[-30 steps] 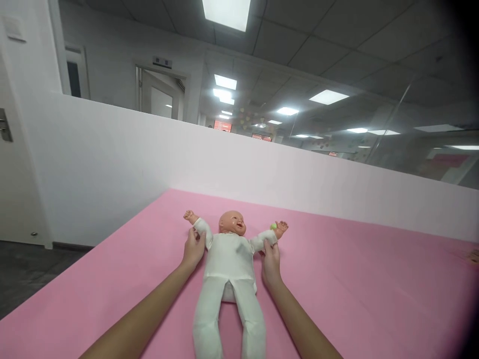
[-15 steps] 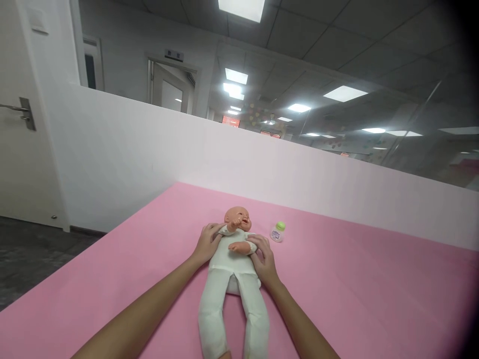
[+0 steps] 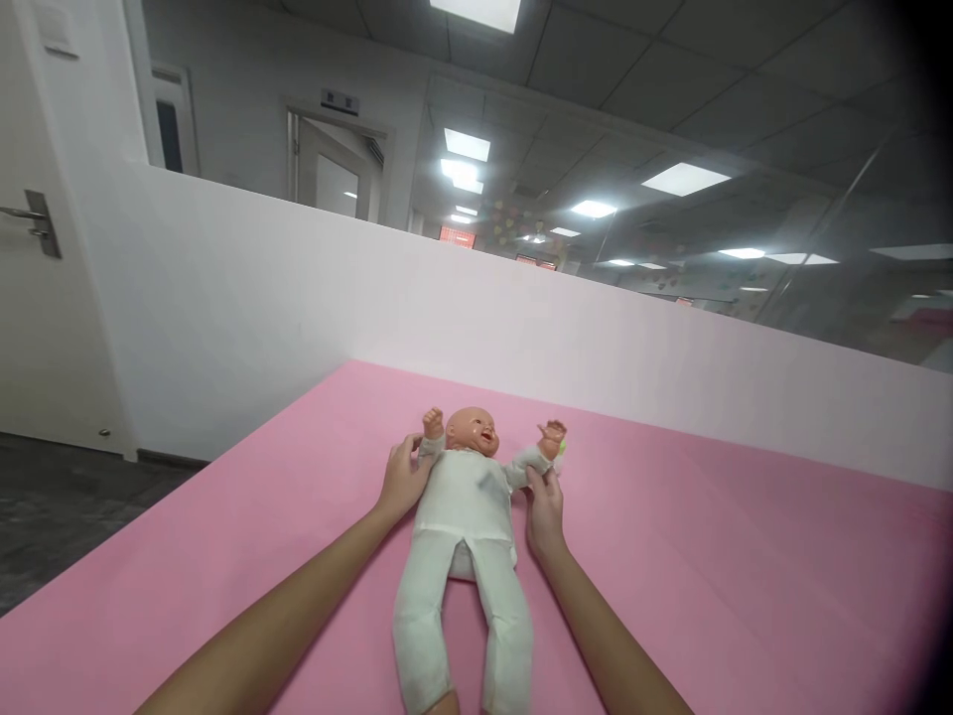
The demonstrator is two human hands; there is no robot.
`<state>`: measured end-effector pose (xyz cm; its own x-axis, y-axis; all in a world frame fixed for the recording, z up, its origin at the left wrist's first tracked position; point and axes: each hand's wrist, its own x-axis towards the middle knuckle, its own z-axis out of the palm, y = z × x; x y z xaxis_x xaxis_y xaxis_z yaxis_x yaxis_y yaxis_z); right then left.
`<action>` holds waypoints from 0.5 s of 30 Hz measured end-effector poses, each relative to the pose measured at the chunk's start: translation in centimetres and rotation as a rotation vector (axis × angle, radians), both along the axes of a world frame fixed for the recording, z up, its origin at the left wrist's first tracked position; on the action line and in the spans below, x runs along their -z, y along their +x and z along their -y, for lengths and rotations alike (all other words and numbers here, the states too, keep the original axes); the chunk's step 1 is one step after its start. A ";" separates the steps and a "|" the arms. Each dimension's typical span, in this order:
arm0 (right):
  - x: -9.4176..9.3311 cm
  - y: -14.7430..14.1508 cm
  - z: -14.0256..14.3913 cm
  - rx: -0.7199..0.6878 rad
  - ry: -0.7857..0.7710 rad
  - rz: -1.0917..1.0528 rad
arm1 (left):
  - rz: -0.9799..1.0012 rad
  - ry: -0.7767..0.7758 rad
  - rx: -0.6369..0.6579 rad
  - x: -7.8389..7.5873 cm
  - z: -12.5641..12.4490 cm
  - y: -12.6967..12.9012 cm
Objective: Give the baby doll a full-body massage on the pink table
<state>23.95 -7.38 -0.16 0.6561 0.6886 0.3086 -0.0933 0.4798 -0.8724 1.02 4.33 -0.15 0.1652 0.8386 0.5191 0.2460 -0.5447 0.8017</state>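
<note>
A baby doll [image 3: 466,506] in a white one-piece suit lies on its back on the pink table [image 3: 707,566], head away from me. My left hand [image 3: 402,479] grips the doll's arm on the left side, and my right hand [image 3: 544,504] grips the arm on the right side. Both doll arms are raised and spread outward. A small bottle with a green cap [image 3: 561,446] stands just behind the doll's raised hand on the right, mostly hidden.
A low white partition wall [image 3: 596,348] runs along the far edge of the table. A door with a metal handle [image 3: 30,220] is at the left, beyond the dark floor [image 3: 52,506]. Ceiling lights hang over the room behind.
Half a second ago the doll's arms were folded over its chest; now both of my hands have spread them out and upward. The small bottle is now mostly hidden behind the doll's hand.
</note>
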 end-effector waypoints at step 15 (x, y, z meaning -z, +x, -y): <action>0.6 0.7 -0.3 0.044 -0.013 0.022 | -0.095 0.000 -0.137 -0.4 0.2 -0.1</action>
<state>24.61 -7.07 -0.74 0.6789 0.6635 0.3146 -0.0533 0.4719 -0.8801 0.96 4.16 0.30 0.0978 0.8568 0.5063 0.3929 -0.5006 0.7714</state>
